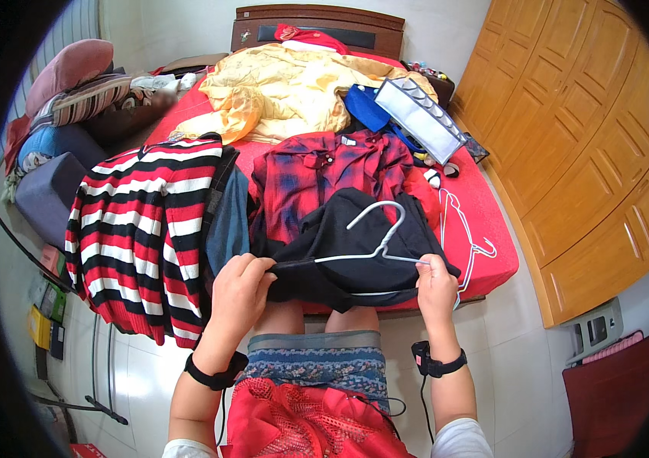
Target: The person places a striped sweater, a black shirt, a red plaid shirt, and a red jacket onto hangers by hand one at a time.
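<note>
A black garment (324,280) is stretched between my two hands at the bed's front edge. Through its opening runs a white wire hanger (384,243), hook up, one arm partly inside the cloth. My left hand (240,289) pinches the garment's left edge. On the other side, my right hand (437,284) grips the cloth together with the hanger's right end. Beyond lies a red and navy plaid shirt (301,183), partly covered by the black garment. To the left, a striped knit sweater (130,223) in red, white and black is spread over darker clothes and overhangs the bed edge.
More wire hangers (467,246) lie on the red bed sheet (493,252) at right. A grey-white fabric organizer (419,120), a blue cap-like item (367,107) and a yellow quilt (284,80) are farther back. Wooden wardrobe doors (582,143) line the right; a black metal rack (95,366) stands left.
</note>
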Tool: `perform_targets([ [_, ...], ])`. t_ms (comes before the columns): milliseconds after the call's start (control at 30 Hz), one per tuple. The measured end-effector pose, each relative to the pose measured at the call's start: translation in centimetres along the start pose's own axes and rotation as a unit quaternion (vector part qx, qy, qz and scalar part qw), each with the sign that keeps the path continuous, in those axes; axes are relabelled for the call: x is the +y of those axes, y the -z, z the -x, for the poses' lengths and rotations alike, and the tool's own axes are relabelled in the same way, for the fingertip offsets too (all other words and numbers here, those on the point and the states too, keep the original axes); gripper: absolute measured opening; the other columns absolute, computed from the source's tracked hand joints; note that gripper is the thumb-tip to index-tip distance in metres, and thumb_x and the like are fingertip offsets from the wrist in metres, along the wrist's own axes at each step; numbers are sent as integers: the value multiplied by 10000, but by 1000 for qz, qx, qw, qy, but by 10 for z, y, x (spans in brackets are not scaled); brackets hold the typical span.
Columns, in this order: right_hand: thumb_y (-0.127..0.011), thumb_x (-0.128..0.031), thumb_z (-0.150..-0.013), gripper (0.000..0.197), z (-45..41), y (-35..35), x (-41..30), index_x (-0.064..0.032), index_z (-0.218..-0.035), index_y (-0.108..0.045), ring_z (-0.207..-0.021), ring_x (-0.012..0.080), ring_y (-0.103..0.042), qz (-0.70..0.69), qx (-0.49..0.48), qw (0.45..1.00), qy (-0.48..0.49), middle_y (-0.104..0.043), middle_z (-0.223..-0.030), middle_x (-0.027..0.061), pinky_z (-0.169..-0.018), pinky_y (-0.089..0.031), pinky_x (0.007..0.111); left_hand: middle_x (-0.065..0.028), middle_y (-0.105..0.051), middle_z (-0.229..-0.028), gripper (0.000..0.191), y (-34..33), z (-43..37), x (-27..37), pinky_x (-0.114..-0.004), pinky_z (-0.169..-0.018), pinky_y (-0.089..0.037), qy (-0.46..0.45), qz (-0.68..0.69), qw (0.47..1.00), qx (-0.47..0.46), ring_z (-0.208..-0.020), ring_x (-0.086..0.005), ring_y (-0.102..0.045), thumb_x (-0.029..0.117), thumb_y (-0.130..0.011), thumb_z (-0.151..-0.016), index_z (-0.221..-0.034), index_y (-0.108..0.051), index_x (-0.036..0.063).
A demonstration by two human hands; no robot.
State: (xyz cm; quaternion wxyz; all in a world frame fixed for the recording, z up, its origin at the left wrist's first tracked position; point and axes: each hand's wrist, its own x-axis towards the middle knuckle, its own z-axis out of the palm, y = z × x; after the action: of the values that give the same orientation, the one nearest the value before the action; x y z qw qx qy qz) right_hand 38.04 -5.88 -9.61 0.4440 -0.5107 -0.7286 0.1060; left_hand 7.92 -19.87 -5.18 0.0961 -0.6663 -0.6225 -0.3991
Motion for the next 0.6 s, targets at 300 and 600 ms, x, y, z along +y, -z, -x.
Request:
perform_targets([
  [300,-643,-173,-904,186,-7,10,6,-64,-1054,-635,-591,271,-638,-10,0,1000,-27,-606,-647,138,-555,-480,363,-157,-518,-791,98,0,4,-13,-399,-671,-457,59,88,994,7,-758,-360,-553,-9,-608,-804,-895,-576,7],
  [600,-597,48,-811,574,7,13,14,19,-1339,-372,-853,172,-578,-212,76,967,119,-553,-1163,167,-800,-484,304,-125,-467,-729,46,-3,6,-24,-315,-657,-421,160,191,968,37,-694,-244,-506,18,-536,-867,-849,-524,-23],
])
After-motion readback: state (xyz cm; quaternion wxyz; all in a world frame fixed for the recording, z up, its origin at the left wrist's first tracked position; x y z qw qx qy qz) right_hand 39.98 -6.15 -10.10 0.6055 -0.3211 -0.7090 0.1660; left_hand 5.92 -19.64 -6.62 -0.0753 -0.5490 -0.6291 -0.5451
